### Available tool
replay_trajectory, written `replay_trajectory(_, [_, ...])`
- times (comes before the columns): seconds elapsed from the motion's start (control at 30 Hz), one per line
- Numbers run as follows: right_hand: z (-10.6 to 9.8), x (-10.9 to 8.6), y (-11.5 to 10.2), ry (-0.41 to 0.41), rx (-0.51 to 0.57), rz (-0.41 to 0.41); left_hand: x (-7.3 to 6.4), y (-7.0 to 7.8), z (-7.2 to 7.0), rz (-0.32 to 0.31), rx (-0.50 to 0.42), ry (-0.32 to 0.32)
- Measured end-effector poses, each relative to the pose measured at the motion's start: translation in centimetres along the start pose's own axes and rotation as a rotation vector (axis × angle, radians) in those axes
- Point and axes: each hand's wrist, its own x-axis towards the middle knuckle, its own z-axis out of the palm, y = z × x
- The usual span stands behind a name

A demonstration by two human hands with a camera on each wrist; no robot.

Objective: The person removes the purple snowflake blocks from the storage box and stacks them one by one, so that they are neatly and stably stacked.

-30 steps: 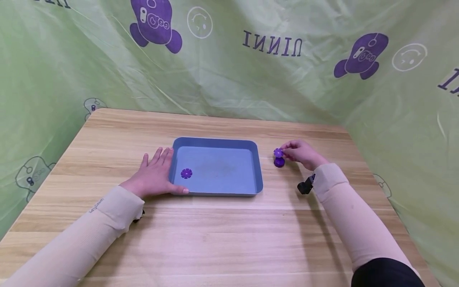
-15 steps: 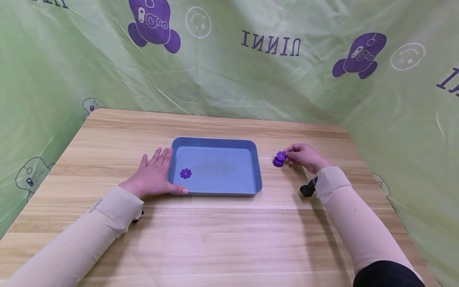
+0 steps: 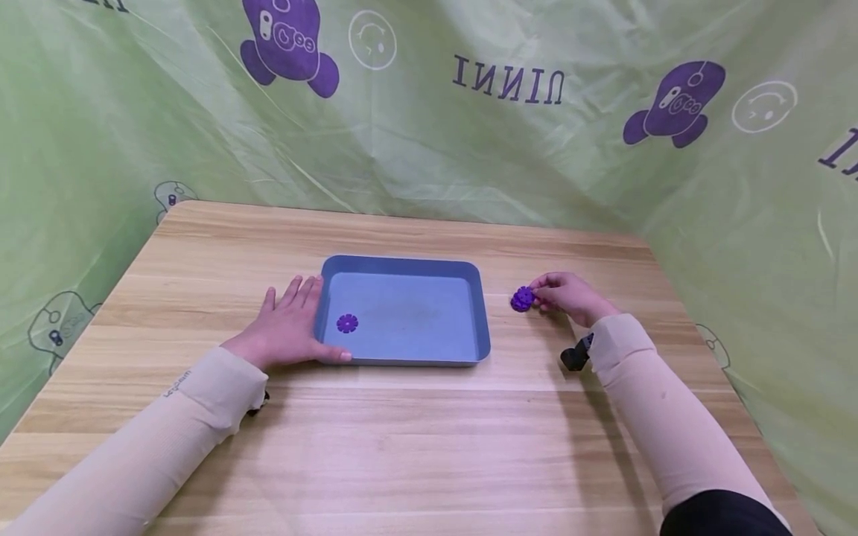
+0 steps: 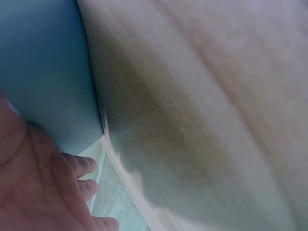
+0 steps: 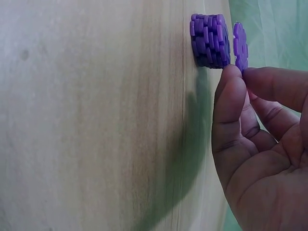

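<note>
A shallow blue tray [image 3: 415,313] lies on the wooden table, with one purple snowflake disc [image 3: 347,323] near its front left corner. My left hand [image 3: 281,331] rests against the tray's left side, fingers spread and straight, thumb along the front rim. To the right of the tray, my right hand [image 3: 570,295] pinches a purple snowflake disc [image 5: 240,48] between thumb and finger. In the right wrist view that disc is held just above a stack of purple snowflake discs [image 5: 209,42], with a narrow gap between them.
The wooden table [image 3: 415,447] extends around the tray on all sides. A green printed curtain [image 3: 415,149] hangs behind the table and along both sides. A small black wrist camera [image 3: 575,355] hangs beneath the right cuff.
My right hand has moved slightly down and right, bringing the pinched disc from above the stack's far side to close over it. My left hand and the tray stay in place.
</note>
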Motion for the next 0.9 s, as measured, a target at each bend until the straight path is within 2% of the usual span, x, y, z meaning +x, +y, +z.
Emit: replay_trajectory(0.9, [0.28,0.25,-0.23,-0.005,-0.080,0.016,0.02,-0.15,0.06,-0.002,0.004,-0.004])
